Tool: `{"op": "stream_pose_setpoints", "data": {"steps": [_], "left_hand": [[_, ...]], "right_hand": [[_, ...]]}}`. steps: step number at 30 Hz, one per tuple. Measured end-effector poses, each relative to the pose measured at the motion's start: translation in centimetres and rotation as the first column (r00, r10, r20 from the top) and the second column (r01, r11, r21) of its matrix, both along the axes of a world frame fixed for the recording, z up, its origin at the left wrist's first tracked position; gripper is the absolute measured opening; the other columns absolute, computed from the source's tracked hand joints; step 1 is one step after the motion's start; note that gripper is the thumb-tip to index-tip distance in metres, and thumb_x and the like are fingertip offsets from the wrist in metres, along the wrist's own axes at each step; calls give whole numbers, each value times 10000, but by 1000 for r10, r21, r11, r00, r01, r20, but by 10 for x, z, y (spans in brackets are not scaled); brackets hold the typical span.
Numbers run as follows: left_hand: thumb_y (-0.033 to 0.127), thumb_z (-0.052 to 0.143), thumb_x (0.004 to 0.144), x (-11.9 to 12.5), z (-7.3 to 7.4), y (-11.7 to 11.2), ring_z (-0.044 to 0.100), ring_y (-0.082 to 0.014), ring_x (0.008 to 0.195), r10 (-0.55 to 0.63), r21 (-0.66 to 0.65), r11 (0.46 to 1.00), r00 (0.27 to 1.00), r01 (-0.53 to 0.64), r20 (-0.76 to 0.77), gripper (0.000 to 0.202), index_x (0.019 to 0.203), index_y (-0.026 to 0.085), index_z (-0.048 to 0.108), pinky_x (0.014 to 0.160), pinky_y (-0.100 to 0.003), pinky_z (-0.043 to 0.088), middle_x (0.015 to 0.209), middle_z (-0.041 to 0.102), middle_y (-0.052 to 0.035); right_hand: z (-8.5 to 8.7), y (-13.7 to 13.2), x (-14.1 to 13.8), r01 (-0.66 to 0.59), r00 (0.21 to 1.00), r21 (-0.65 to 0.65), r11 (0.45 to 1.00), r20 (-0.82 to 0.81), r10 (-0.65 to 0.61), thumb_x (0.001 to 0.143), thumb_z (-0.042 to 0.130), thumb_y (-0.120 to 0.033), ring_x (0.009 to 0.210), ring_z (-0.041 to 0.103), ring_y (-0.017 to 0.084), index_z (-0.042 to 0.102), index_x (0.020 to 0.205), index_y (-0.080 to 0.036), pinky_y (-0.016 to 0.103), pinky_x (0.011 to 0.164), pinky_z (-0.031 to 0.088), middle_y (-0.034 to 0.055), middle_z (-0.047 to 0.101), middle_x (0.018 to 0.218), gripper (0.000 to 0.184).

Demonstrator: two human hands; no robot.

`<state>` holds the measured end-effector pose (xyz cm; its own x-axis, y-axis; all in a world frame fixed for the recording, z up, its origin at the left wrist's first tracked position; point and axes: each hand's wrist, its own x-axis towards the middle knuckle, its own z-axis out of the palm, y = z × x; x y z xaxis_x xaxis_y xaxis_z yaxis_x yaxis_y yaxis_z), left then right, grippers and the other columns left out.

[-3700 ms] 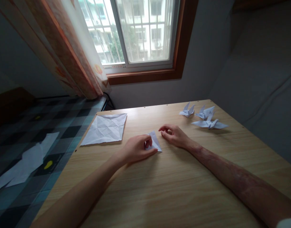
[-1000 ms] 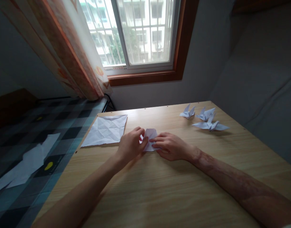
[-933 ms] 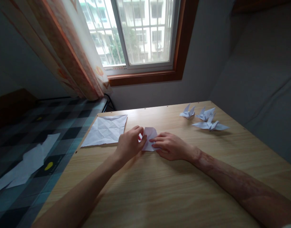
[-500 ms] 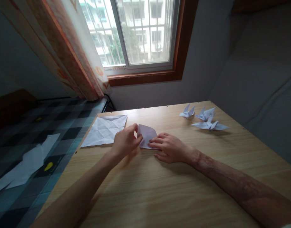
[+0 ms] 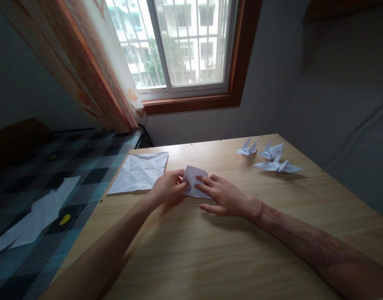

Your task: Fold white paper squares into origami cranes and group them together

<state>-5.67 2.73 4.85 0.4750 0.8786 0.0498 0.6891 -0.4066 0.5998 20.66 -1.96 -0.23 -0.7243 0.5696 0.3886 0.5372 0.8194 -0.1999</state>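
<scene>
A small folded sheet of white paper rests on the wooden table between my hands, its far corner raised. My left hand pinches the paper's left edge between thumb and fingers. From the right, my right hand lies over the paper with its fingers stretched and apart, the fingertips pressing on its face and the thumb on the tabletop. Just left of my left hand is a flat, creased square of white paper.
Three folded paper cranes, the nearest a spread-winged crane, stand at the table's far right. The wooden table meets a bed with a checked cover on the left, where cut paper strips lie. A window is ahead.
My left fingers have moved lower on the paper's left edge. My right fingers have shifted slightly on its face, and the paper's far corner looks more pointed.
</scene>
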Motion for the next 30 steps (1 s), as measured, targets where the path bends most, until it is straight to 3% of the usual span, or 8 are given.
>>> {"op": "stream_pose_setpoints", "data": {"steps": [4,8,14,22,30], "left_hand": [[397,653,875,2,-3,-2,726,-202,733,28,31,999,1000,-28,-11,230,981,238,780,664,-260,515,849,798,-10],[540,666,942,7,-2,-6,738,-205,724,155,109,983,987,-149,-51,314,1032,256,766,637,-267,473,943,820,-21],[562,709,933,14,2,-7,719,-211,695,300,177,939,954,-296,2,310,924,256,756,626,-278,422,711,737,10],[468,782,850,3,-3,3,661,-175,709,219,190,957,975,-220,30,238,894,235,762,659,-276,442,878,779,0],[448,755,847,8,1,-2,667,-199,728,314,203,934,947,-294,-74,204,838,245,741,637,-292,378,816,766,5]], "right_hand": [[-2,0,0,15,1000,0,1000,-5,-15,1049,668,-565,1278,597,384,492,1648,-158,552,1139,493,221,576,1614,745],[-1,-1,0,0,1000,10,1000,29,0,1061,651,-563,1239,595,366,468,1675,-207,544,1134,491,162,459,1741,733],[5,-2,-1,-35,998,13,999,45,34,1053,654,-573,1190,605,357,579,1576,-212,541,1086,502,124,442,1762,640],[5,-1,2,-73,997,-21,997,24,73,1048,661,-560,1214,604,351,629,1516,-179,524,1093,496,139,621,1614,605],[2,-1,2,-93,994,-2,996,58,93,1057,629,-577,1213,603,350,601,1542,-147,527,1114,479,143,611,1623,649]]}}
